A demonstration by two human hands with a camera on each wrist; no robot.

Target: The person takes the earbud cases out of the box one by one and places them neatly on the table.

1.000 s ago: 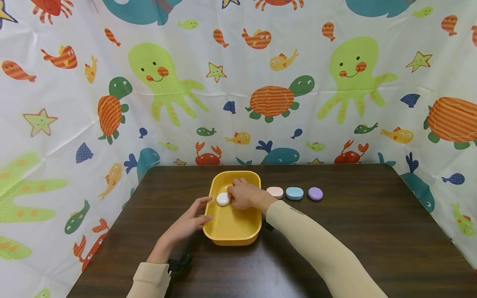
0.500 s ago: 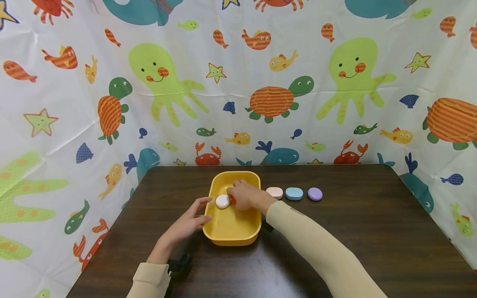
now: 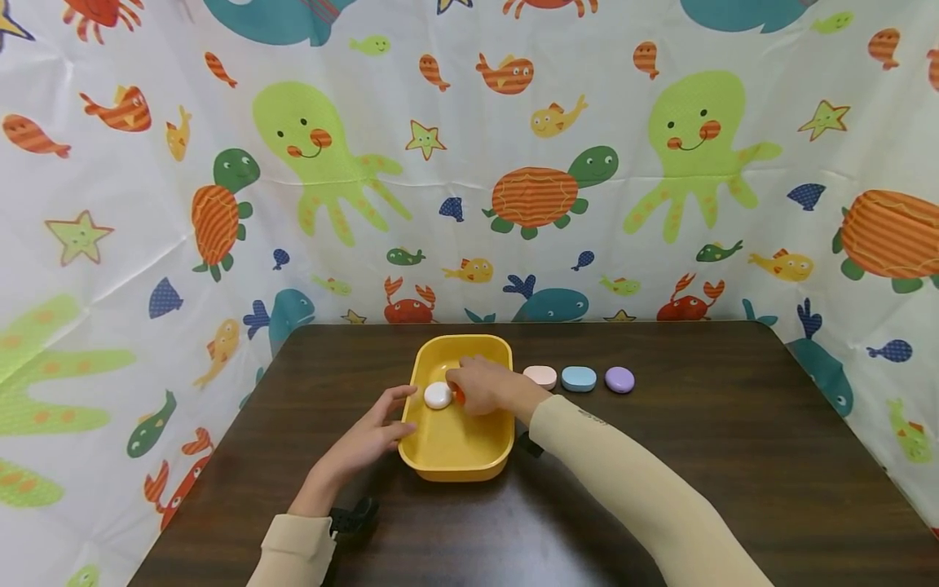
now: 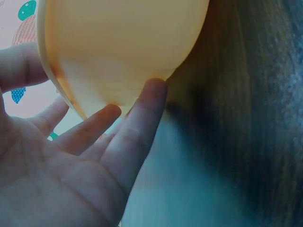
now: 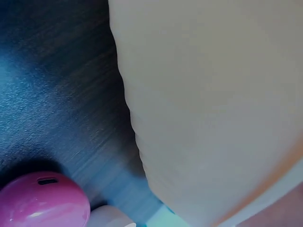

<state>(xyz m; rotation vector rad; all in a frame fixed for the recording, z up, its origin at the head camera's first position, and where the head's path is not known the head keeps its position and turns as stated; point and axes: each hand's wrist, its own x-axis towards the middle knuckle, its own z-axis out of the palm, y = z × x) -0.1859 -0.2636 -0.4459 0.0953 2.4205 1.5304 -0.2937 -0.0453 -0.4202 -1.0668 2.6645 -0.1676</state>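
Observation:
My right hand (image 3: 480, 385) reaches into the yellow plastic bin (image 3: 456, 473), its fingers curled on a small orange case (image 3: 459, 395), mostly hidden by them. Close to those fingertips, a round white case (image 3: 438, 395) lies on the bin's floor. At the bin's left side is my left hand (image 3: 367, 439), its fingertips at the rim. In the left wrist view, extended fingers (image 4: 135, 123) of that hand touch the bin's outer wall (image 4: 123, 47). The right wrist view holds mostly the bin's pale wall (image 5: 203, 94); the right fingers are out of sight there.
Right of the bin, a pink case (image 3: 540, 377), a blue case (image 3: 579, 379) and a purple case (image 3: 619, 380) lie in a row on the dark wooden table (image 3: 704, 440). A rounded pinkish case with a slot (image 5: 45, 201) shows low in the right wrist view. A sea-animal curtain (image 3: 469, 163) stands behind.
The white case has shifted slightly left and toward me. More of the orange case shows between my right fingers than a second ago. My left hand stays at the rim.

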